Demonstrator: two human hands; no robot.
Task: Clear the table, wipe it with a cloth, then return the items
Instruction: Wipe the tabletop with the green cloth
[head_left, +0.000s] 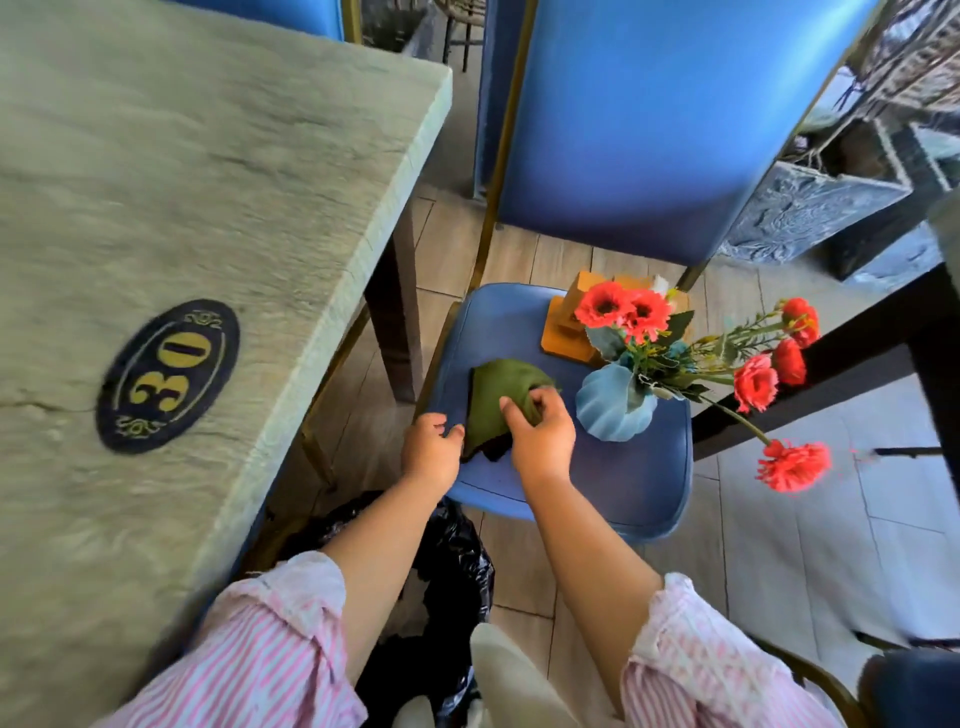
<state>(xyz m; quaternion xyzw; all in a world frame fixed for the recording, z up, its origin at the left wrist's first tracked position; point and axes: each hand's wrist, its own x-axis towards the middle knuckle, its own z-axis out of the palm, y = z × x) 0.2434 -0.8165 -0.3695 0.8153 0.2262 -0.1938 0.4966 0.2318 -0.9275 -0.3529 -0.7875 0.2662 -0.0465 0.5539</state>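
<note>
A folded green cloth (496, 395) lies on the seat of a blue chair (623, 478) to the right of the table. My right hand (540, 434) pinches the cloth's right side between thumb and fingers. My left hand (431, 449) is at the cloth's lower left corner, its fingertips curled against the edge. Behind the cloth on the same seat stand a light blue ribbed vase (613, 402) with red artificial flowers (621, 309) and an orange wooden holder (569, 325). The pale stone-look table (182, 182) on the left carries only an oval number plate reading 30 (169, 375).
A black rubbish bag (452, 561) sits on the floor between my arms, under the table's corner. A second blue chair's back (649, 119) rises behind the seat. A dark table edge (857, 343) crosses at right, with flower stems leaning over it.
</note>
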